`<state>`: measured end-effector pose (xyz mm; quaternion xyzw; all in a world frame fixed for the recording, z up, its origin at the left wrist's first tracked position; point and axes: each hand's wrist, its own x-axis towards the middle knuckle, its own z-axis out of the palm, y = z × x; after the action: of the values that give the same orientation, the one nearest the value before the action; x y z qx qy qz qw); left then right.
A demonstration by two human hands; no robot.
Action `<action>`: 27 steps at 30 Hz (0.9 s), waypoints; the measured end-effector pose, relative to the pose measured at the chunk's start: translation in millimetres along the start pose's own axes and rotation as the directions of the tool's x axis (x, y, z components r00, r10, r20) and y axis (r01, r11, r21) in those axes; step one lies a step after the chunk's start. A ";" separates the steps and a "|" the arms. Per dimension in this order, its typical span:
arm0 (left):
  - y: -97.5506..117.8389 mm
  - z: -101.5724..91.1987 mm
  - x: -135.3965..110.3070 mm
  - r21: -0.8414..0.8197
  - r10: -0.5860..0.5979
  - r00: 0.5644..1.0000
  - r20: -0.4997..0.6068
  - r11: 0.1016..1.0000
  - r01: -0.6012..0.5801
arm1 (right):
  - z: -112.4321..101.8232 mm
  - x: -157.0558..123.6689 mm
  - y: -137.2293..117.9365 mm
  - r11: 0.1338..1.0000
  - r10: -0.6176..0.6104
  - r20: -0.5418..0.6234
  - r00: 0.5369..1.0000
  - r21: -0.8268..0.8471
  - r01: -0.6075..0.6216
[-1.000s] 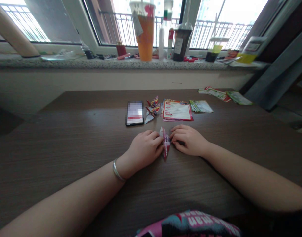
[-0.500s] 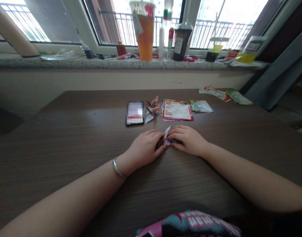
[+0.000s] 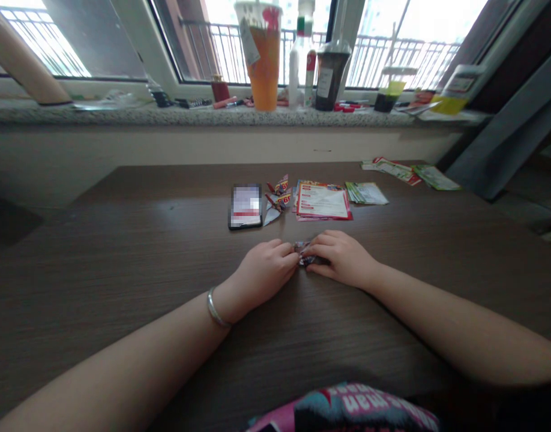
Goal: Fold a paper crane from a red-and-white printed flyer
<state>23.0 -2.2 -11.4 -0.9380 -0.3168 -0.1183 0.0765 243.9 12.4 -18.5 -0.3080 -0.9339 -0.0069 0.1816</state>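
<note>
A small piece of folded printed paper [image 3: 305, 259] lies on the brown table between my hands, mostly covered by fingers. My left hand [image 3: 269, 268], with a silver bangle at the wrist, is closed on its left edge. From the other side, my right hand [image 3: 341, 257] presses the paper with bent fingers and thumb. Just beyond them are folded paper figures [image 3: 279, 198] with dark and yellow print. To their right sits a stack of printed sheets [image 3: 324, 201] with red borders.
A phone [image 3: 245, 207] lies left of the folded figures. Green-and-white leaflets [image 3: 368, 193] and more leaflets [image 3: 396, 171] lie toward the back right. The stone windowsill [image 3: 189, 117] holds an orange drink cup [image 3: 263, 66], a dark drink cup [image 3: 332, 77] and several bottles.
The white paper point that stood up between my hands has gone down, and the paper now looks flatter. My left fingers have closed more tightly.
</note>
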 end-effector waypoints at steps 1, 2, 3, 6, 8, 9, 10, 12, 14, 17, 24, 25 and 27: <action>0.2 -0.2 0.1 0.004 -0.001 1.000 0.003 1.000 0.001 | 0.1 0.1 -0.1 1.000 -0.010 0.003 1.000 -0.008 0.010; 0.5 -0.4 0.2 0.008 -0.006 1.000 0.003 1.000 0.005 | 0.2 0.2 -0.4 1.000 -0.021 0.004 1.000 -0.022 0.021; 0.9 -0.6 0.4 0.011 -0.013 1.000 -0.001 1.000 0.013 | 0.3 0.3 -0.7 0.999 -0.030 0.004 1.000 -0.040 0.031; 1.9 -0.9 0.9 -0.005 -0.035 0.999 -0.015 0.999 0.035 | 0.3 0.8 -2.3 0.995 -0.048 -0.001 0.999 -0.087 0.048; 2.1 -0.6 1.2 -0.025 -0.043 0.999 -0.023 0.999 0.043 | 0.1 1.0 -3.3 0.994 -0.050 0.000 0.999 -0.099 0.050; 1.9 -0.3 1.3 -0.036 -0.046 0.999 -0.025 0.998 0.045 | 0.0 1.0 -3.7 0.994 -0.048 0.001 0.999 -0.099 0.048; 1.5 0.1 1.4 -0.048 -0.049 0.998 -0.026 0.998 0.048 | -0.1 1.1 -4.0 0.994 -0.045 0.003 0.999 -0.098 0.045; 0.3 1.4 1.6 -0.075 -0.054 0.998 -0.026 0.996 0.052 | -0.2 1.1 -4.3 0.994 -0.041 0.004 0.999 -0.096 0.041; -1.5 3.0 2.0 -0.103 -0.056 0.998 -0.027 0.993 0.053 | -0.2 1.3 -4.5 0.994 -0.041 0.003 0.999 -0.100 0.041; -4.1 5.4 2.7 -0.142 -0.062 0.998 -0.033 0.988 0.057 | 0.0 1.7 -4.9 0.993 -0.056 -0.004 0.998 -0.107 0.055; -4.6 6.8 3.9 -0.191 -0.094 0.995 -0.028 0.978 0.087 | 0.0 4.0 -7.5 0.982 -0.117 -0.024 0.993 -0.150 0.113; -4.3 6.6 4.0 -0.195 -0.094 0.995 -0.024 0.977 0.087 | 0.1 4.2 -7.9 0.983 -0.112 -0.020 0.993 -0.149 0.108; -3.9 6.3 4.0 -0.207 -0.093 0.996 -0.015 0.974 0.088 | 0.4 4.0 -8.6 0.988 -0.084 -0.014 0.996 -0.134 0.081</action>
<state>24.8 4.6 -16.1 -0.9240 -0.3441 -0.1653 -0.0226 235.8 7.7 -16.6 -0.2805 -0.9414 -0.0797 0.1695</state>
